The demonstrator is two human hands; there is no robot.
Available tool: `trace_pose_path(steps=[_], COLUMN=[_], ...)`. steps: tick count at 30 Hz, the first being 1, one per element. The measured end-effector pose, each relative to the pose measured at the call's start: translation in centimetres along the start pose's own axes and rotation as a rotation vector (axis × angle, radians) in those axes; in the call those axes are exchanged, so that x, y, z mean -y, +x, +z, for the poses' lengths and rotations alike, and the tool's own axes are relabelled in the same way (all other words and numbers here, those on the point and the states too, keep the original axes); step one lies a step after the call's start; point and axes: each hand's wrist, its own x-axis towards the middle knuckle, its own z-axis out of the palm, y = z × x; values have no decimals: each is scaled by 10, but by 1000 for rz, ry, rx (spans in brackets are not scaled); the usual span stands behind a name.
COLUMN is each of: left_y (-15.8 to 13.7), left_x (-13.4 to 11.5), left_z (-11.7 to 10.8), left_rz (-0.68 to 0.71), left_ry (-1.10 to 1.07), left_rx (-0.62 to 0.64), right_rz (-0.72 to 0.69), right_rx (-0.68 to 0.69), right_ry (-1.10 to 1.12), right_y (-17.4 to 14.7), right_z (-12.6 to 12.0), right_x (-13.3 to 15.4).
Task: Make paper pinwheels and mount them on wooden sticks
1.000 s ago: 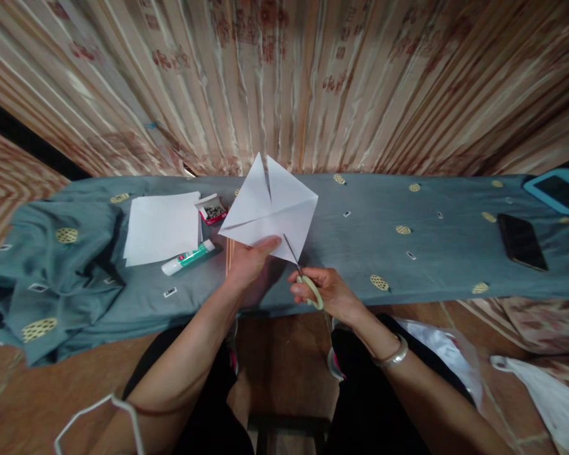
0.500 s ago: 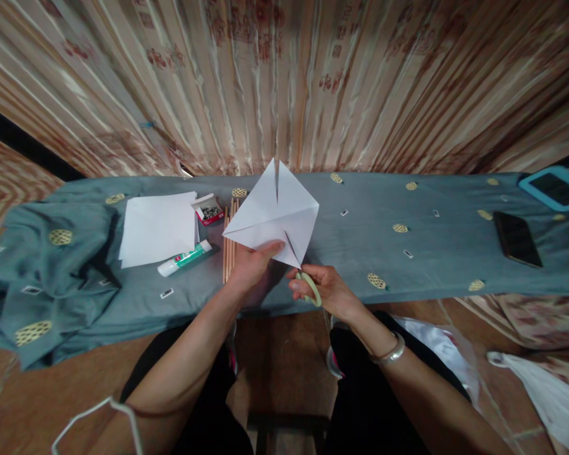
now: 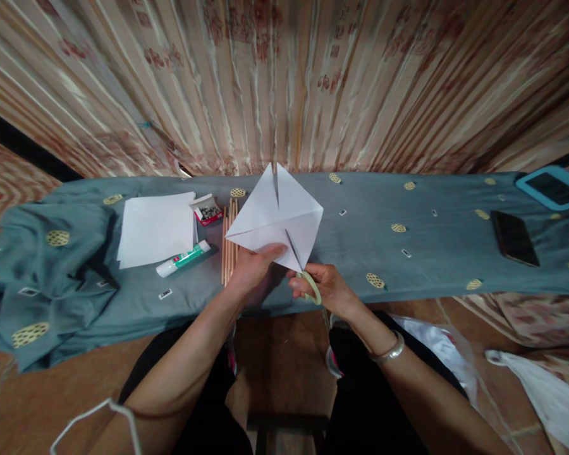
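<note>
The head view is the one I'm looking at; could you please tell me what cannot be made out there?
All in the head view:
Left hand: most fingers hidden under the slit paper.
White-and-green tube: print too small to read.
Red box: metallic contents too small to identify.
White bag: cut off by the right edge.

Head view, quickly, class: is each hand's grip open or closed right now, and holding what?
Left hand: closed, holding white paper.
Right hand: closed, holding scissors.
</note>
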Motion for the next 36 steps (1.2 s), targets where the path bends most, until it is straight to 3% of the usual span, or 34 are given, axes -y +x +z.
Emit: trace_pose_path(steps=[15, 26, 36], left_y=[-2, -4, -3], left_x=[-3, -3, -4], left_z=[1, 3, 2], left_rz=[-19, -77, -42], left_ry=[-93, -81, -33], left_rx=[-3, -24, -15], right_rz=[-64, -55, -55], right_rx=[10, -22, -9], right_ry=[-21, -12, -22], right_y=[1, 1, 1], right_z=[-2, 1, 2], right_x=[-3, -3, 0])
